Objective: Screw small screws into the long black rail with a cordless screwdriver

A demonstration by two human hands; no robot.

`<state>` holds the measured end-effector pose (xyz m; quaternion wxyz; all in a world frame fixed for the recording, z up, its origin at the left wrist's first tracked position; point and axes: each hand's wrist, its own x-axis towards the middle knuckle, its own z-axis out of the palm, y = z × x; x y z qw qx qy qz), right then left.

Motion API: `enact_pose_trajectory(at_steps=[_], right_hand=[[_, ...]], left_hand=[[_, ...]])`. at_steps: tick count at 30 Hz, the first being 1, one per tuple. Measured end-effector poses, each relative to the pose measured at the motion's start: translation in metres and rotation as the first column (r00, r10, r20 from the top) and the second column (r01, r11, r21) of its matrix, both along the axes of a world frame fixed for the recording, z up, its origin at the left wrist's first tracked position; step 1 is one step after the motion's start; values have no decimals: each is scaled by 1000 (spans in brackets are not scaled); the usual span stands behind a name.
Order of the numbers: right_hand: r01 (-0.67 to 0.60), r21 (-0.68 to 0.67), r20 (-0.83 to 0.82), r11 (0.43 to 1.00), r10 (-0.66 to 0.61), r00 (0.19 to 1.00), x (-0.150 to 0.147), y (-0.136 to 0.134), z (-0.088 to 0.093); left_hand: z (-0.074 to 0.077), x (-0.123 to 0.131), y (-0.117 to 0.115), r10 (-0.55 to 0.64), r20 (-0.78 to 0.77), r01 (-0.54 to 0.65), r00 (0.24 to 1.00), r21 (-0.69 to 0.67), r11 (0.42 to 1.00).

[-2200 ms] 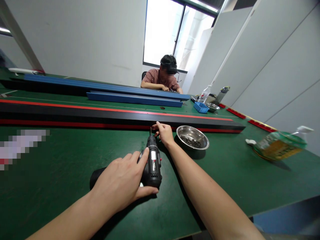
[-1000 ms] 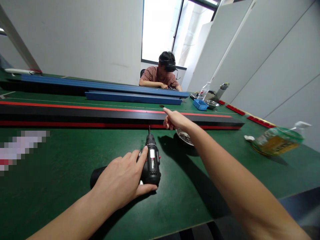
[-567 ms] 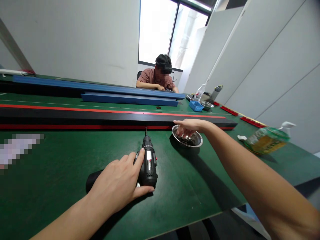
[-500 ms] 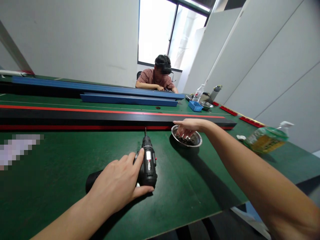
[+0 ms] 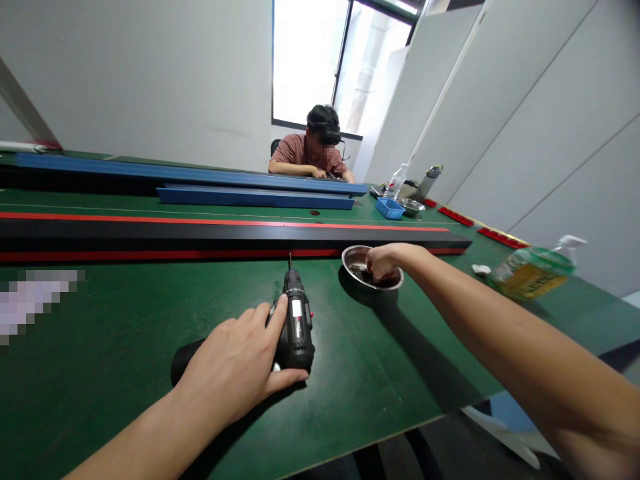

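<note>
A black cordless screwdriver [image 5: 296, 320] lies on the green table [image 5: 125, 320], its bit pointing toward a long black bar with red strips [image 5: 200, 233]. My left hand [image 5: 235, 363] rests over its handle, fingers wrapped round it. My right hand [image 5: 384, 261] is down inside a small steel bowl [image 5: 356, 255] of dark screws, fingers curled together among them; what they pinch is hidden.
Blue bars [image 5: 250, 197] lie farther back. A person in a red shirt [image 5: 310, 155] sits at the far end. A blue tray [image 5: 389, 208], a second steel bowl [image 5: 412, 207] and bottles [image 5: 396, 181] stand at the far right. A tilted plastic bottle [image 5: 531, 273] lies near the right edge.
My right hand left the screwdriver's bit, swung right over the steel bowl and dropped into it, fingers closing among the screws. My left hand stayed on the screwdriver.
</note>
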<state>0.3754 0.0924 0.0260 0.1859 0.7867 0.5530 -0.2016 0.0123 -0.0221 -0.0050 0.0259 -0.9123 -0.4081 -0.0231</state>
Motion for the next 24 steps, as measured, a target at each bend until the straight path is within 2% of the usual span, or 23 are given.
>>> enact_pose_trajectory(at_steps=[5,9,12,16,24], right_hand=[[3,-67,-9,998,-3,1000,-3,-2,3],[-2,-52,-123,999,-4,992,-3,-4,11],[56,-24,-245,998,-60,968,-3,-5,18],[139,29,-302,990,-124,945,-5,-4,27],[92,48,-348,995,-70,935,-15,-4,38]], left_hand=[[0,0,0,2,-4,-2,1000,-13,1000],[0,-1,0,-3,2,3,1000,-14,1000],[0,-2,0,-3,3,3,1000,-18,1000],[0,-2,0,-4,5,4,1000,-11,1000],[-1,-1,0,1,5,-1,1000,-9,1000]])
